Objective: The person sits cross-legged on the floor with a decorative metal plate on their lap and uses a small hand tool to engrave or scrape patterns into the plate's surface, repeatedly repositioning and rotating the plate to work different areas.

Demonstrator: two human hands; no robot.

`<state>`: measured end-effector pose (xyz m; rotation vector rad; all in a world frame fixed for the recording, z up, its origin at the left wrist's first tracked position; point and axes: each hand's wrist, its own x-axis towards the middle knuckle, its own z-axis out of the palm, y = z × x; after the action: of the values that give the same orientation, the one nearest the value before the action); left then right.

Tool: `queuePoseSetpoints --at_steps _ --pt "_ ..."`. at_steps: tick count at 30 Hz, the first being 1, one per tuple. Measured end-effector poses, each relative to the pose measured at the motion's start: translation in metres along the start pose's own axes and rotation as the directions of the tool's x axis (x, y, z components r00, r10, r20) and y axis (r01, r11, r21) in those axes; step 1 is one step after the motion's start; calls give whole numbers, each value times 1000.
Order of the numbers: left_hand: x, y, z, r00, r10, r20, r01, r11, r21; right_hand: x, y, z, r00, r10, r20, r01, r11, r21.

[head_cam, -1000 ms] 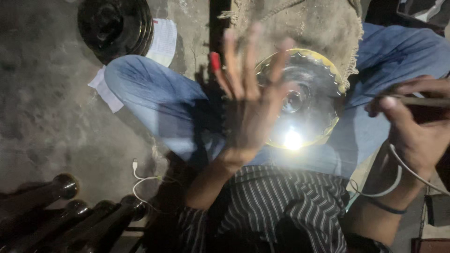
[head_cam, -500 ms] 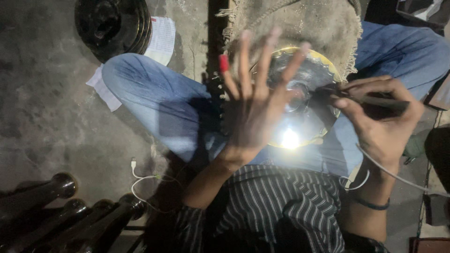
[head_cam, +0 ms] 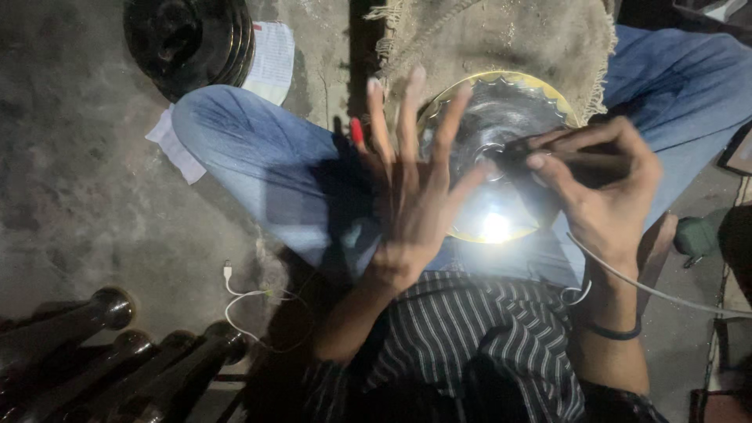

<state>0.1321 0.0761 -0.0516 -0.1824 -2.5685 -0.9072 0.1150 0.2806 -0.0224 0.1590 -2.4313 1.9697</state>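
Right hand [head_cam: 603, 196] lower now, gripping corded tool [head_cam: 564, 157] — left hand [head_cam: 415, 196] splayed across shiny plate [head_cam: 501, 117].

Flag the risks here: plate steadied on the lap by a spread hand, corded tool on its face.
1. The left hand steadies the shiny metal plate with spread fingers only, on a lap; it might slip or turn.
2. The right hand works the dark corded tool close to the left fingertips; a skid could hit them.
3. The white cord trails loose past the wrist and may snag.
4. Bright glare on the plate could hide the tip.
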Motion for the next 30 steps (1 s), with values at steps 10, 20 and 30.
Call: queuePoseSetpoints --at_steps 10,20,30 --pt "3 -9 3 991 -81 -103 93 988 121 -7 8 -8 974 -205 -92 194 974 -118" --pt "12 -17 -5 993 -72 -96 81 992 100 -6 -5 6 994 -51 -92 45 997 -70" --pt "4 -30 3 972 32 -235 -53 995 -85 -12 2 17 971 -209 -120 209 978 -10"
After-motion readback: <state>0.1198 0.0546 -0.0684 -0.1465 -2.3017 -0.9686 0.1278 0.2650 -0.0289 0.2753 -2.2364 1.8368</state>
